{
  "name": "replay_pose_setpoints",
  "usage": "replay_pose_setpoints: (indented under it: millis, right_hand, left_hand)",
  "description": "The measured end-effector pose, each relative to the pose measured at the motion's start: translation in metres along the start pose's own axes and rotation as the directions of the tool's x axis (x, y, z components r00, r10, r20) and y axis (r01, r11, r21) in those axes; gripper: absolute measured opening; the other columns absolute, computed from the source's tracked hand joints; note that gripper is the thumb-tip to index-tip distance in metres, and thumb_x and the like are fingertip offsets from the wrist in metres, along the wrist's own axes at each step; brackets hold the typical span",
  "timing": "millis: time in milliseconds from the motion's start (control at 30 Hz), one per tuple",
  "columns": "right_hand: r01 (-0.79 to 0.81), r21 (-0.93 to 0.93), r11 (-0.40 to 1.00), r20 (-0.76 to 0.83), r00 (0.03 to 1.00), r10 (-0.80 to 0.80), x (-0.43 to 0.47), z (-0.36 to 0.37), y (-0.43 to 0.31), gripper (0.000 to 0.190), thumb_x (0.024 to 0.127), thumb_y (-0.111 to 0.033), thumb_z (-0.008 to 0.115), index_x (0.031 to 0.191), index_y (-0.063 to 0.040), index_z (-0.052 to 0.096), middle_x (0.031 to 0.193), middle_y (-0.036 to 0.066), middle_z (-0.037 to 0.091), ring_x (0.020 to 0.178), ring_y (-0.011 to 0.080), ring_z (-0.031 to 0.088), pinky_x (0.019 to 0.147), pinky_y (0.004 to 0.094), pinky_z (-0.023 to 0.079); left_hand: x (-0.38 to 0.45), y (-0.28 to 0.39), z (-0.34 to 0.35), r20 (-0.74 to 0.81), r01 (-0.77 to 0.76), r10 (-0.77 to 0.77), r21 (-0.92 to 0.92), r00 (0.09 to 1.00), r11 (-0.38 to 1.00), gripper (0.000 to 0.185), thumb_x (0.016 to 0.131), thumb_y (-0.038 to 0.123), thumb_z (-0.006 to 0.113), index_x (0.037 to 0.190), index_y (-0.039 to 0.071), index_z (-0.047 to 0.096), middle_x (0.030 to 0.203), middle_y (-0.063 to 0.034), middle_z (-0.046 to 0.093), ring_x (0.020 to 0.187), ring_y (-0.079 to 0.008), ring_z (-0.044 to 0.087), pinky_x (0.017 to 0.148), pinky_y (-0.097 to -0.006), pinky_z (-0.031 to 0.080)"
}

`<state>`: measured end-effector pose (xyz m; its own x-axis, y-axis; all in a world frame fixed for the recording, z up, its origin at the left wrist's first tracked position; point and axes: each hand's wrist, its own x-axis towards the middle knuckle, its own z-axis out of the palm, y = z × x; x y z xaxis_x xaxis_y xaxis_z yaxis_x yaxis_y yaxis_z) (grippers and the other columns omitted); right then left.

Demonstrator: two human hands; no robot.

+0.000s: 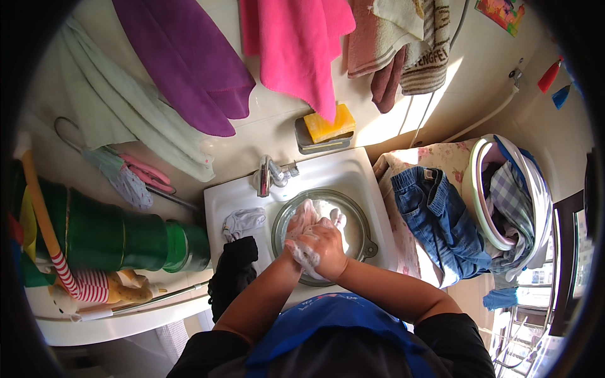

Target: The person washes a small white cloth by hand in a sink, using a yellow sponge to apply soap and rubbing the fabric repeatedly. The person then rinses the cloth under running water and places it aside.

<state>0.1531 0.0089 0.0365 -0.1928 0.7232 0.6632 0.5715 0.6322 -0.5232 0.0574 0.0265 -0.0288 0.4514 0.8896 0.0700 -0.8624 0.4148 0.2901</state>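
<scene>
Both my hands are together over a round glass basin (366,227) standing in the white sink (373,179). My left hand (327,245) lies over the soapy cloth (308,255), its fingers curled and covered partly with suds. My right hand (294,243) is beneath and beside it, pressed against the same foamy bundle, and is largely hidden. Pale, soapy fabric (338,218) shows in the cloudy water past my fingers. On the sink's left side lie a small white garment (245,222) and a black garment (234,274), which hangs over the edge.
A chrome faucet (264,177) rises behind the basin. Above it, a yellow soap bar (330,124) rests on a grey soap dish (324,147). At right are blue jeans (439,222) and a laundry-filled tub (482,222). Towels, including a pink one (302,52), hang overhead.
</scene>
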Motion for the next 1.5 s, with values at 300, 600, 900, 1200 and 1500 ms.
replay_pose_setpoints:
  millis: [300, 600, 900, 1200, 1500]
  right_hand:
    - [-0.06, 0.025, 0.998, -0.042, 0.997, 0.061, 0.004, 0.008, 0.001, 0.005, 0.069, -0.016, 0.066, 0.072, -0.012, 0.066, 0.068, 0.009, 0.063, 0.061, 0.0261, 0.057, 0.068, 0.0363, 0.044]
    - [0.081, 0.225, 0.971, -0.13, 0.99, -0.053, 0.021, -0.015, -0.029, 0.017, 0.075, -0.021, 0.063, 0.062, -0.01, 0.06, 0.053, 0.009, 0.053, 0.053, 0.0285, 0.053, 0.062, 0.0396, 0.04]
    - [0.032, 0.141, 0.99, -0.063, 0.998, -0.024, 0.019, -0.012, -0.03, 0.01, 0.071, -0.015, 0.068, 0.066, -0.01, 0.061, 0.062, 0.011, 0.059, 0.057, 0.027, 0.058, 0.059, 0.0387, 0.042]
    - [-0.585, 0.807, 0.084, 0.366, 0.607, 0.705, 0.031, -0.014, 0.03, 0.037, 0.089, -0.036, 0.054, 0.066, -0.007, 0.05, 0.057, -0.005, 0.035, 0.054, 0.006, 0.03, 0.049, 0.0245, 0.028]
    - [-0.763, 0.645, -0.045, 0.678, 0.544, 0.494, 0.029, -0.058, 0.03, 0.013, 0.08, -0.017, 0.065, 0.079, -0.006, 0.058, 0.075, 0.0, 0.055, 0.065, 0.0074, 0.047, 0.058, 0.0212, 0.039]
  left_hand:
    - [-0.001, -0.004, 0.02, -0.098, -0.077, 0.075, -0.021, 0.992, 0.997, 0.038, 0.095, 0.035, 0.031, 0.117, 0.006, 0.045, 0.113, -0.0086, 0.049, 0.102, -0.0182, 0.049, 0.092, -0.0358, 0.037]
    - [-0.005, 0.004, -0.013, -0.018, 0.049, -0.058, -0.332, 0.998, 0.942, 0.031, 0.094, 0.021, 0.042, 0.12, 0.005, 0.044, 0.113, -0.0078, 0.051, 0.105, -0.0162, 0.05, 0.091, -0.0287, 0.041]
    - [-0.003, 0.008, 0.039, -0.039, -0.006, 0.008, 0.048, 0.999, 0.999, 0.035, 0.093, 0.033, 0.04, 0.117, 0.008, 0.046, 0.105, -0.0074, 0.053, 0.099, -0.0188, 0.053, 0.087, -0.0314, 0.044]
    - [0.009, 0.037, 0.068, -0.306, 0.085, 0.033, 0.363, 0.951, 0.928, 0.029, 0.094, 0.034, 0.045, 0.076, 0.011, 0.048, 0.071, -0.0018, 0.049, 0.07, -0.0125, 0.049, 0.065, -0.0249, 0.04]
    - [0.003, 0.043, 0.096, -0.403, 0.063, 0.215, 0.575, 0.889, 0.815, 0.014, 0.088, 0.013, 0.056, 0.082, 0.011, 0.044, 0.08, 0.0005, 0.05, 0.078, -0.008, 0.051, 0.07, -0.0225, 0.042]
